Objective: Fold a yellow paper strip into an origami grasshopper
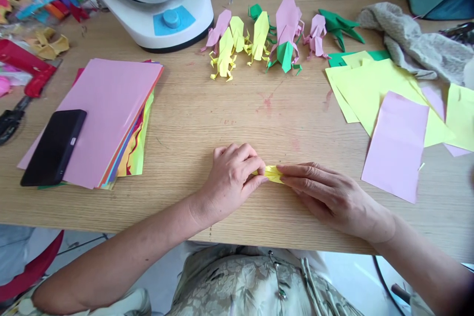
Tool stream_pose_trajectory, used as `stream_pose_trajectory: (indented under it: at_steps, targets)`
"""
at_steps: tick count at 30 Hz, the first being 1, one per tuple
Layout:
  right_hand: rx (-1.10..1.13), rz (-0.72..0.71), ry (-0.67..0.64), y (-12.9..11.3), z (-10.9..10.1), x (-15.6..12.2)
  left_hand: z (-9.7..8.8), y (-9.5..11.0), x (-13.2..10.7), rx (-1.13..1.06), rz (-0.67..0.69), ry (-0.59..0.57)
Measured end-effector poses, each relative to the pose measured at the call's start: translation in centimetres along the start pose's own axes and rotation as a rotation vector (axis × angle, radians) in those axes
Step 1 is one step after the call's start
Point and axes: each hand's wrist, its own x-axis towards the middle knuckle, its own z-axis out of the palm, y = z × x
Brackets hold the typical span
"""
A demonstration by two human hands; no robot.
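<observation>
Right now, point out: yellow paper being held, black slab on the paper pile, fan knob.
Held yellow paper (273,174): head view, its exposed middle.
Black slab (54,148): head view, upper face.
Fan knob (171,19): head view, blue round top.

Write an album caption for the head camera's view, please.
Left hand and right hand hold folded yellow paper before a cluster of pink, yellow and green paper figures.

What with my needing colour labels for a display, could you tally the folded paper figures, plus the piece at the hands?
Yellow figures: 3
Pink figures: 3
Green figures: 3
Yellow folded piece, at the left hand and right hand: 1
Total: 10 that I can make out; some figures overlap.
</observation>
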Motion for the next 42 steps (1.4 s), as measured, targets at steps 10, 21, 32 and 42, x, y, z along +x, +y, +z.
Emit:
stream_pose_trajectory:
  at_steps: [10, 21, 32, 42]
  targets:
    - [-0.025, -0.003, -0.021, 0.2, -0.2, -0.2, 0.0, 0.2, 0.3, 0.001, -0.025, -0.021]
    - [-0.088, -0.025, -0.07, 0.2, 0.1, -0.2, 0.0, 0.4, 0.5, 0.013, -0.043, -0.009]
    - [-0.058, 0.0, -0.035, 0.1, 0.1, 0.0, 0.1, 0.7, 0.2, -0.047, -0.07, 0.016]
    - [-0.051, -0.027, -0.017, 0.3, -0.2, -0.1, 0.4, 1.2, 0.6, -0.021, -0.082, 0.004]
